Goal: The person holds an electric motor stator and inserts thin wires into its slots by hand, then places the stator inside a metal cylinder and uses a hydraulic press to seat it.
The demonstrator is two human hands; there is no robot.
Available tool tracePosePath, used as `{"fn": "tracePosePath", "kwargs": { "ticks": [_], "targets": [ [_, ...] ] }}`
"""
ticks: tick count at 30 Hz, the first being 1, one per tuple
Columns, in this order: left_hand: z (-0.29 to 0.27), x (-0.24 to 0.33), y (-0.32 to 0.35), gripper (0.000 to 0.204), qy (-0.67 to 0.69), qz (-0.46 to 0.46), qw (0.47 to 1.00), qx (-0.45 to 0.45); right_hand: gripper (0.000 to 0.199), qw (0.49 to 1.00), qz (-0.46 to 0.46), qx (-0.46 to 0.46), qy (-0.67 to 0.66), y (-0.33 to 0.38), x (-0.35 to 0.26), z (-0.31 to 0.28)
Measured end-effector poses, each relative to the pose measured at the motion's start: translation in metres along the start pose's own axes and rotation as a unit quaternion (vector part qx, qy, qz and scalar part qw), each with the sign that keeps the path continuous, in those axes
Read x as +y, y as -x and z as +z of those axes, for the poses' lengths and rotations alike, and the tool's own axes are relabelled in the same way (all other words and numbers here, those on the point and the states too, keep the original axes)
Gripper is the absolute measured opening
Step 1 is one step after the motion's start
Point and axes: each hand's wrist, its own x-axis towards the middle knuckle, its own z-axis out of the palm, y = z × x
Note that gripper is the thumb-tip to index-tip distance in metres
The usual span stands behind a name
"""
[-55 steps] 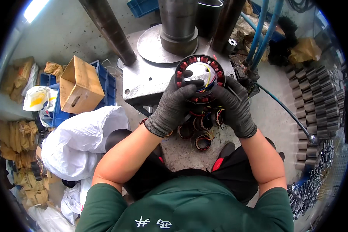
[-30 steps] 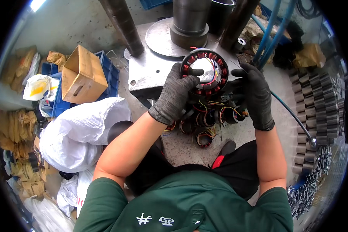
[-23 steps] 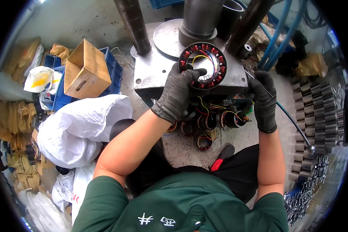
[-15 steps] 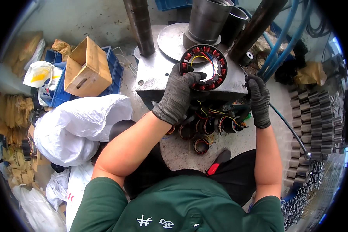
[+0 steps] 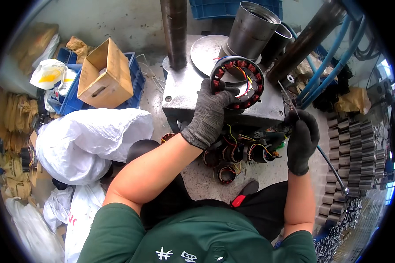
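Observation:
My left hand (image 5: 210, 111), in a dark grey glove, is closed on the rim of a motor stator (image 5: 259, 85), a black ring with red copper windings and loose coloured wires. The stator is tilted over the front of a metal press table (image 5: 175, 98). My gloved right hand (image 5: 303, 136) is closed round a thin metal rod (image 5: 287, 96) that points up and away, its tip near the table's right corner. A lever with a ball end (image 5: 345, 191) runs out from behind that hand; whether the hand touches it cannot be told.
A steel cylinder (image 5: 250, 35) stands on the table between dark posts (image 5: 174, 35). Several stators (image 5: 227, 174) lie on the floor below. Stacked metal sleeves (image 5: 351, 149) line the right; a cardboard box (image 5: 107, 79) and white sack (image 5: 92, 140) are at left.
The stator is tilted differently, its wires now hanging differently inside the ring. My right hand has moved nearer to me and slightly right, with more of the rod showing. The view has shifted a little.

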Motion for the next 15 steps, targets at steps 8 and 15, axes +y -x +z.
{"fn": "tracePosePath", "kwargs": {
  "ticks": [8, 15],
  "targets": [
    [0.000, -0.002, -0.003, 0.038, 0.140, -0.098, 0.985, 0.000, 0.021, 0.984, -0.084, -0.149, 0.048, 0.030, -0.031, 0.027],
    [0.008, 0.002, 0.003, 0.037, 0.114, -0.065, 0.991, 0.022, 0.020, 0.977, -0.074, -0.163, 0.117, 0.026, -0.030, 0.026]
  ]
}}
